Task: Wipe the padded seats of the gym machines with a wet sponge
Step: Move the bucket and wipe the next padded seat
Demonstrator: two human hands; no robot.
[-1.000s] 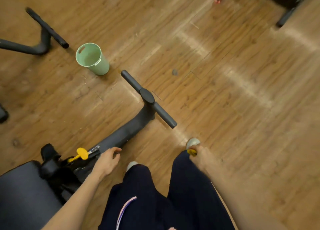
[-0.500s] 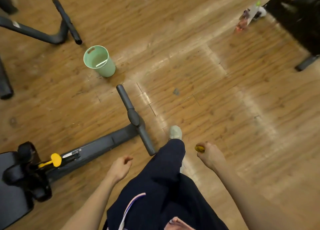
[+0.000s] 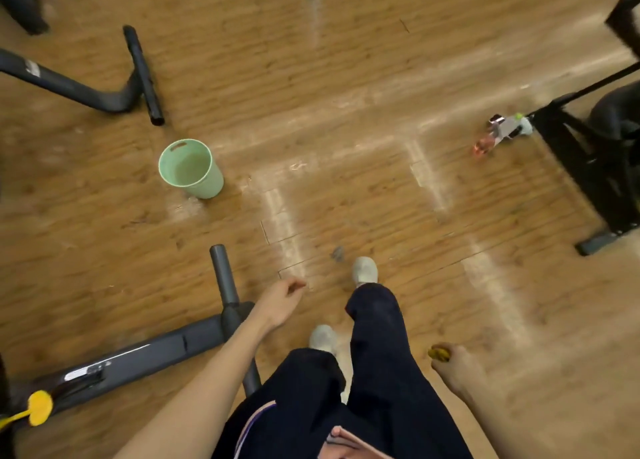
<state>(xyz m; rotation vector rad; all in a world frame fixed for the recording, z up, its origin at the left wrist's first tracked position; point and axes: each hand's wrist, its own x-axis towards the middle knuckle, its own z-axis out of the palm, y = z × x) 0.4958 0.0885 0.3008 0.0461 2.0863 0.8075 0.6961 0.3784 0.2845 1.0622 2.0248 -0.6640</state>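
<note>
My right hand (image 3: 459, 372) hangs at the lower right and grips a yellow sponge (image 3: 439, 352), of which only a small part shows past the fingers. My left hand (image 3: 282, 303) swings in front of me with loosely curled fingers and holds nothing. It is above the foot bar of a dark grey gym machine (image 3: 156, 351) at the lower left. A dark padded seat (image 3: 614, 112) of another machine shows at the right edge. No padded seat lies near either hand.
A light green bucket (image 3: 192, 169) stands on the wooden floor at centre left. A spray bottle (image 3: 502, 133) lies by the black frame (image 3: 588, 168) on the right. Another grey machine base (image 3: 104, 91) is at upper left. A yellow knob (image 3: 40, 408) sticks out at lower left.
I have walked forward and turned right, so the grey machine and its seat slid away to the lower left. The bucket and the right-hand machine came closer. My right hand dropped lower with the sponge.
</note>
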